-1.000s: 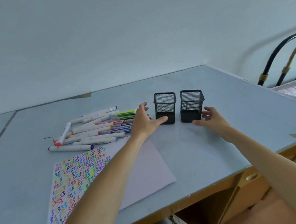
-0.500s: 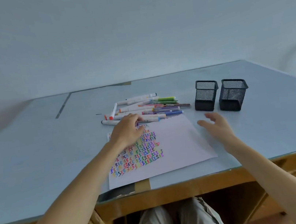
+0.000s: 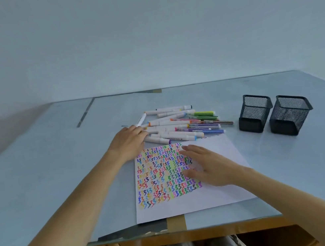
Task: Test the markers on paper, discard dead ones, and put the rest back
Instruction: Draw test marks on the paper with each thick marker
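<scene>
A sheet of paper (image 3: 220,188) lies flat on the pale blue desk (image 3: 41,193), near the desk's front edge. The left part of the paper is filled with rows of small zigzag marks in many colours; the right part of it is blank.

Just beyond the paper's far edge lies a loose pile of markers (image 3: 180,124), most of them on their sides and pointing roughly left to right. The ones at the left of the pile have white barrels with coloured end caps; those at the right of the pile are thinner pens in green, purple and blue.

The left hand (image 3: 127,141) rests at the left end of the pile, palm down, its fingers reaching onto the white markers. Whether they are curled round one cannot be told from this angle.

The right hand (image 3: 208,166) lies flat on the paper with fingers straight and slightly spread, covering part of the coloured marks and holding nothing.

To the right of the pile, well apart from the paper, stand two black mesh pen holders: the left holder (image 3: 255,113) and the right holder (image 3: 290,114), upright, just beside each other. No pens show above their rims.

At the desk's front edge, just below the paper, there is a strip of brown tape (image 3: 176,223).
</scene>
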